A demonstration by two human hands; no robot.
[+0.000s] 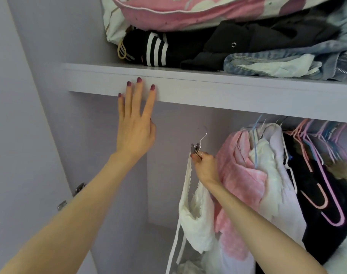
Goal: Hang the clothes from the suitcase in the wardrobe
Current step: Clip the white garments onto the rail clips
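Below the shelf (188,89), right hand (205,168) grips white garment's (196,220) hanger (199,145).

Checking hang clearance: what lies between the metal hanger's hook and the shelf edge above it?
Nothing: in the head view, only bare wardrobe back wall shows between the hanger hook and the shelf edge.

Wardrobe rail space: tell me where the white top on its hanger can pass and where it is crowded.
Free: the gap under the shelf, between the left hand and the pink garment; the right hand holds the white top there by its hanger. Crowded: right of the pink garment, with packed clothes and pink hangers. The shelf top is piled with folded clothes.
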